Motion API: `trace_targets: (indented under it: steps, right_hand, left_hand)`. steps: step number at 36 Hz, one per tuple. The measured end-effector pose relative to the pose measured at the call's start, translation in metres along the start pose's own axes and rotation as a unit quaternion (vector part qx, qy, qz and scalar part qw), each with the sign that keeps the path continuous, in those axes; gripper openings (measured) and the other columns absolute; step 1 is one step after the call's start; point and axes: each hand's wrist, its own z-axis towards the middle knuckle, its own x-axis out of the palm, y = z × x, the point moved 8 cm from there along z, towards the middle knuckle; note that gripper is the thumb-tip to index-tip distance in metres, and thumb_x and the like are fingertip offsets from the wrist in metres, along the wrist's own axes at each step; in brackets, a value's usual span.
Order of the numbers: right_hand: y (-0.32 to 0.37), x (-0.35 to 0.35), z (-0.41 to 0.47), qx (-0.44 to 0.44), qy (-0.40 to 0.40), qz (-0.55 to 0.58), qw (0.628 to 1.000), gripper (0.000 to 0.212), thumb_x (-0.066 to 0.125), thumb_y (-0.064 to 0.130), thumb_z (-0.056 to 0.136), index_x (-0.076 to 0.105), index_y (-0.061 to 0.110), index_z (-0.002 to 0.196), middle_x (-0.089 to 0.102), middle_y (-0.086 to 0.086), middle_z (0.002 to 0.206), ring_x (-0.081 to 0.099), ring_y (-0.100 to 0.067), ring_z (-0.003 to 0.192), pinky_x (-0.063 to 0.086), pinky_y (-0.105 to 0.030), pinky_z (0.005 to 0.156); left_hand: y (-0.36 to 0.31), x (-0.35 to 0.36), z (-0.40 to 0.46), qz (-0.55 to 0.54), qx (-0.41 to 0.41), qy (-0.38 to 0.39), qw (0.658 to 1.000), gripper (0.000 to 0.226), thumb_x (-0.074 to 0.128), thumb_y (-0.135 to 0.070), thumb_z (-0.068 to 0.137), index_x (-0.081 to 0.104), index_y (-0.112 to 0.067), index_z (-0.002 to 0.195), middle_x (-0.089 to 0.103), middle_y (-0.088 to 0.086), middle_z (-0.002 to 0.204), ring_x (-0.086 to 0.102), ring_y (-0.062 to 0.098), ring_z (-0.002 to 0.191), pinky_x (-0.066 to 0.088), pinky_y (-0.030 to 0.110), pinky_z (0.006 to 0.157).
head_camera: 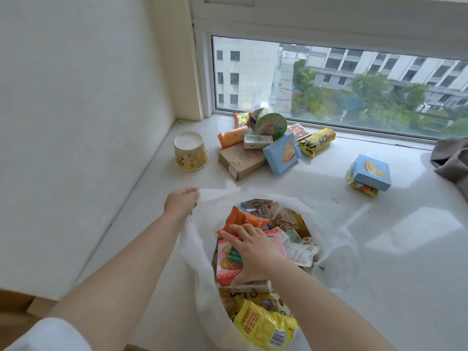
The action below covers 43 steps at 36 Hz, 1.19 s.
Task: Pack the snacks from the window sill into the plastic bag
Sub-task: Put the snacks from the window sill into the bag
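A translucent white plastic bag [336, 239] lies open on the window sill [405, 249], holding several snack packets. My left hand [181, 201] pinches the bag's far left rim and holds it up. My right hand [250, 249] is inside the bag mouth, fingers spread, pressing on a pink packet [225, 269] and an orange packet [240, 219]. A yellow packet [263, 325] lies at the bag's near end. On the sill beyond sits a pile: a brown box [240, 160], a blue box [282, 153], a green cup noodle [269, 122], a yellow packet [316, 141].
A yellow paper cup [190, 154] stands upside down to the left of the pile. A second blue box [372, 172] rests on a colourful packet at the right. Grey cloth [450, 160] lies at the far right. The wall runs along the left, the window behind.
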Motion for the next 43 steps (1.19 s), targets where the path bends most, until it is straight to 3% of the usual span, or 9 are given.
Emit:
trace_targets:
  steps: [2, 4, 9, 13, 16, 32, 43]
  right_hand:
    - [-0.004, -0.008, -0.002, -0.005, -0.036, 0.01, 0.999, 0.116, 0.061, 0.08, 0.055, 0.002, 0.039, 0.145, 0.018, 0.007, 0.15, 0.015, -0.024, 0.137, 0.012, -0.047, 0.114]
    - [-0.011, -0.018, -0.007, 0.001, -0.07, 0.029, 0.997, 0.11, 0.053, 0.084, 0.056, 0.009, 0.038, 0.145, 0.024, 0.008, 0.147, 0.019, -0.02, 0.135, 0.016, -0.045, 0.114]
    - [-0.035, -0.046, -0.017, 0.076, -0.153, 0.087, 0.981, 0.078, 0.025, 0.076, 0.078, 0.036, 0.027, 0.138, 0.041, 0.005, 0.136, 0.034, -0.017, 0.127, 0.031, -0.039, 0.107]
    - [-0.057, -0.053, -0.021, 0.139, -0.179, 0.068, 0.972, 0.05, 0.037, 0.054, 0.091, 0.047, 0.025, 0.129, 0.047, 0.004, 0.129, 0.037, -0.017, 0.123, 0.032, -0.034, 0.104]
    - [-0.07, -0.055, -0.025, 0.169, -0.182, 0.062, 0.967, 0.042, 0.042, 0.047, 0.091, 0.051, 0.023, 0.125, 0.049, 0.003, 0.127, 0.038, -0.018, 0.121, 0.034, -0.034, 0.102]
    - [-0.138, -0.078, 0.0, 0.225, -0.195, 0.089, 0.951, 0.032, 0.049, 0.03, 0.09, 0.058, 0.019, 0.119, 0.052, 0.0, 0.124, 0.041, -0.02, 0.116, 0.037, -0.033, 0.093]
    - [-0.242, -0.084, 0.065, 0.29, -0.136, 0.097, 0.942, 0.037, 0.049, 0.029, 0.09, 0.052, 0.02, 0.126, 0.047, -0.003, 0.129, 0.038, -0.023, 0.121, 0.038, -0.036, 0.096]
  left_hand:
    - [0.004, 0.002, 0.001, 0.086, 0.017, 0.014, 0.996, 0.021, 0.059, -0.019, 0.087, 0.066, -0.015, 0.107, 0.065, 0.005, 0.098, 0.061, 0.021, 0.088, 0.049, 0.03, 0.075]
    - [0.003, 0.003, 0.0, 0.178, 0.04, -0.005, 0.983, 0.023, 0.056, -0.027, 0.088, 0.063, -0.021, 0.109, 0.058, 0.007, 0.118, 0.056, 0.024, 0.105, 0.044, 0.031, 0.087]
    - [-0.018, 0.021, -0.011, 0.322, 0.14, -0.056, 0.934, 0.032, 0.046, -0.038, 0.093, 0.054, -0.022, 0.12, 0.043, 0.008, 0.129, 0.048, 0.025, 0.113, 0.041, 0.035, 0.088]
    - [-0.036, 0.048, -0.023, 0.405, 0.234, -0.06, 0.882, 0.037, 0.048, -0.04, 0.092, 0.051, -0.022, 0.124, 0.045, 0.006, 0.128, 0.041, 0.025, 0.12, 0.041, 0.039, 0.092]
    - [-0.045, 0.07, -0.028, 0.448, 0.276, -0.039, 0.849, 0.04, 0.049, -0.04, 0.091, 0.048, -0.022, 0.127, 0.045, 0.005, 0.131, 0.039, 0.025, 0.12, 0.04, 0.038, 0.091]
    - [-0.082, 0.147, 0.014, 0.491, 0.275, 0.051, 0.825, 0.046, 0.051, -0.033, 0.088, 0.043, -0.021, 0.132, 0.041, 0.005, 0.135, 0.036, 0.026, 0.123, 0.036, 0.04, 0.095]
    - [-0.111, 0.21, 0.11, 0.511, 0.259, 0.079, 0.816, 0.045, 0.051, -0.037, 0.087, 0.043, -0.025, 0.13, 0.042, 0.004, 0.134, 0.035, 0.025, 0.125, 0.037, 0.04, 0.094]
